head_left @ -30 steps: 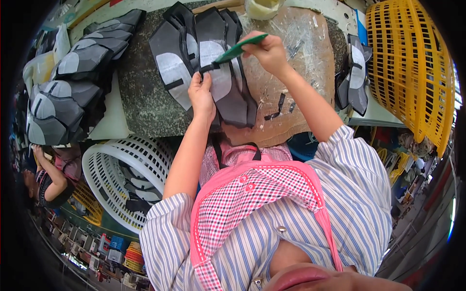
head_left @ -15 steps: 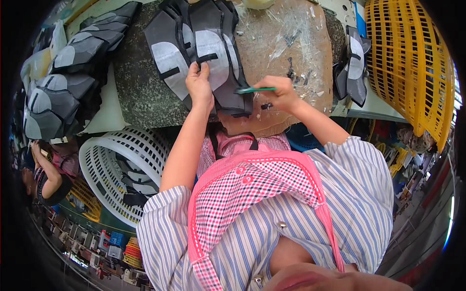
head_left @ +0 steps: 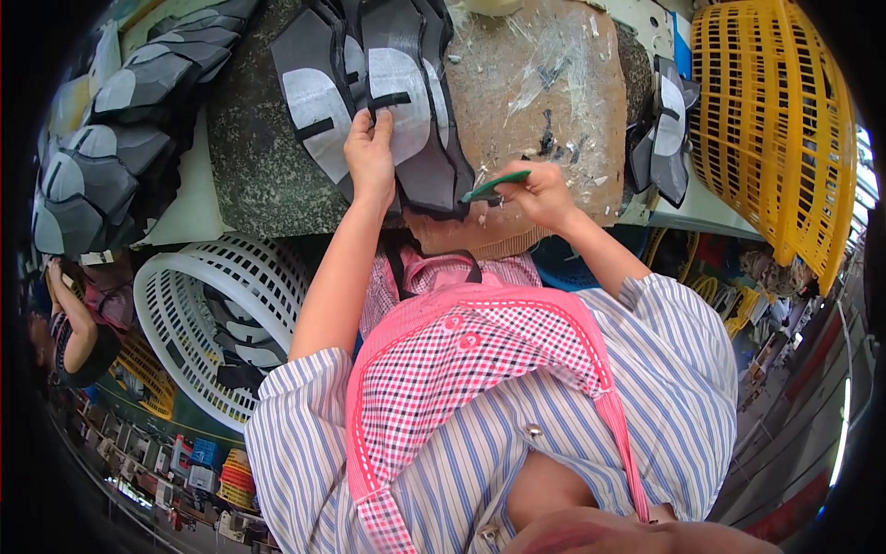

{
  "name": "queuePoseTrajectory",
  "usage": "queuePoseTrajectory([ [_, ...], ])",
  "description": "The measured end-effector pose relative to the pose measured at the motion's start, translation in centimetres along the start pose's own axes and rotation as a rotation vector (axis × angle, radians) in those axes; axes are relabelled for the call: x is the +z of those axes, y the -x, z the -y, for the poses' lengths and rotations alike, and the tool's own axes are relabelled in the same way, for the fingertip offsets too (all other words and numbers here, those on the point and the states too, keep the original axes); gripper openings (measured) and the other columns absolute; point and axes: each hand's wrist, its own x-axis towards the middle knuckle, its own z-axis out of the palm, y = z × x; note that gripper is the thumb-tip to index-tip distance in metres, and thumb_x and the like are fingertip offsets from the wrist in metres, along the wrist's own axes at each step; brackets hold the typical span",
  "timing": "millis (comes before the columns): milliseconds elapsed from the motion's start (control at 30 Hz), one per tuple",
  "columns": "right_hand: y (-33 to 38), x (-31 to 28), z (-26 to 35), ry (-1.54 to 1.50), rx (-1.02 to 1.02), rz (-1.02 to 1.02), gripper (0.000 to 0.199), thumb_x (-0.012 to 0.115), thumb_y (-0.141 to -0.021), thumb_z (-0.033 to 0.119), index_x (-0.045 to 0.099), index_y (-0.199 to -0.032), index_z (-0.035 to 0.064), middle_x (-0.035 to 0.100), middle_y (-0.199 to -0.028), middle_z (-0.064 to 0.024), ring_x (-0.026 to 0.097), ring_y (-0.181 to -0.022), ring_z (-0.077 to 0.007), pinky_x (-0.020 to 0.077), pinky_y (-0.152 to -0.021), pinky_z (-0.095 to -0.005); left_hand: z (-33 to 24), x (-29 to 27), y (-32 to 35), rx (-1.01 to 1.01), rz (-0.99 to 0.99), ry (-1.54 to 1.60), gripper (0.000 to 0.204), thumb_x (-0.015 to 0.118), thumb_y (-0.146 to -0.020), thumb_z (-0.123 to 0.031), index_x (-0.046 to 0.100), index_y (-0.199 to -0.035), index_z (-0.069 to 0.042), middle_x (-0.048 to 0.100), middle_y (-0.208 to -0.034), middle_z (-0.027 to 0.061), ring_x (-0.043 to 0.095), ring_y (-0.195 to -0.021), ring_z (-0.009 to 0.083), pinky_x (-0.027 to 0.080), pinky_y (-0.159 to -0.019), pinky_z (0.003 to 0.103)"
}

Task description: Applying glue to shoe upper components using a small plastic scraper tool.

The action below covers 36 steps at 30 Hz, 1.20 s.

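Observation:
Two overlapping stacks of dark grey cut pieces with white patches and short black strips lie before me on the worktable. My left hand (head_left: 371, 159) pinches with thumb and forefinger at the lower left edge of the right-hand piece (head_left: 402, 92), by its black strip. Beside it on the left is another grey piece (head_left: 318, 102). In my right hand (head_left: 540, 192) is a slim green brush (head_left: 498, 185), held closed-fingered. Its tip is at the lower right corner of the right-hand stack; whether it touches is hard to tell.
Brown board (head_left: 581, 111), smeared with dried glue, lies under the pieces' right side. More grey pieces are piled at the left (head_left: 101, 175) and right (head_left: 666, 129). A yellow basket (head_left: 775, 120) stands far right, a white basket (head_left: 198, 323) below left. Another person's arm (head_left: 78, 319) shows at far left.
My right hand has turned the green brush, so its handle now slants up to the right and its tip sits lower. My left hand stays at the piece. The whole view has shifted slightly.

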Motion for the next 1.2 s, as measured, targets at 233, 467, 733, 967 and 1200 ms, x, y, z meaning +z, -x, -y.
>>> queuePoseTrajectory([
  [233,-13.1,-0.5,5.6,-0.384,-0.331,-0.103,0.01,0.056,-0.073,0.011,0.053,-0.079,0.0023,0.052,-0.065,-0.001,0.048,-0.059,-0.0075,0.0378,-0.053,-0.0188,-0.9,-0.8,1.6,-0.144,0.247,0.075,0.033,0.053,-0.071,0.004,0.043,-0.102,0.0,0.054,-0.089,0.0045,0.05,-0.085,0.0109,0.04,-0.074,0.023],
  [467,-14.4,-2.5,5.4,0.075,-0.157,0.024,0.013,0.057,-0.07,0.012,0.047,-0.07,0.004,0.048,-0.059,0.0011,0.044,-0.055,-0.0045,0.0366,-0.05,-0.0199,-0.6,-1.7,1.3,-0.228,0.23,0.122,0.032,0.047,-0.071,0.009,0.043,-0.101,0.001,0.054,-0.092,0.0083,0.053,-0.082,0.014,0.042,-0.072,0.025],
  [733,-12.4,-2.8,4.8,0.591,-0.026,0.244,0.013,0.057,-0.072,0.012,0.048,-0.068,0.0032,0.052,-0.061,0.0001,0.047,-0.056,-0.006,0.039,-0.051,-0.0203,-0.3,-1.8,0.5,-0.228,0.267,0.206,0.03,0.047,-0.073,0.006,0.043,-0.102,0.001,0.052,-0.096,0.0092,0.051,-0.086,0.0142,0.039,-0.078,0.026],
  [967,-18.3,-6.9,-0.5,0.206,-0.205,-0.915,0.017,0.059,-0.07,0.026,0.059,-0.076,0.0098,0.057,-0.061,-0.009,0.054,-0.051,-0.0195,0.04,-0.047,-0.0282,-5.0,-1.5,1.4,-0.256,0.408,0.194,0.029,0.047,-0.075,0.003,0.044,-0.104,-0.001,0.051,-0.099,0.0056,0.048,-0.09,0.0132,0.036,-0.081,0.026],
  [1200,-18.7,-11.5,-1.3,-0.201,-0.076,-0.715,0.026,0.061,-0.07,0.027,0.057,-0.063,0.002,0.051,-0.053,0.0005,0.039,-0.045,-0.0088,0.0326,-0.044,-0.0251,-20.2,-3.5,-4.1,0.571,-0.008,0.021,0.027,0.048,-0.076,0.003,0.044,-0.102,-0.002,0.05,-0.099,0.0073,0.047,-0.092,0.0155,0.036,-0.081,0.028],
])
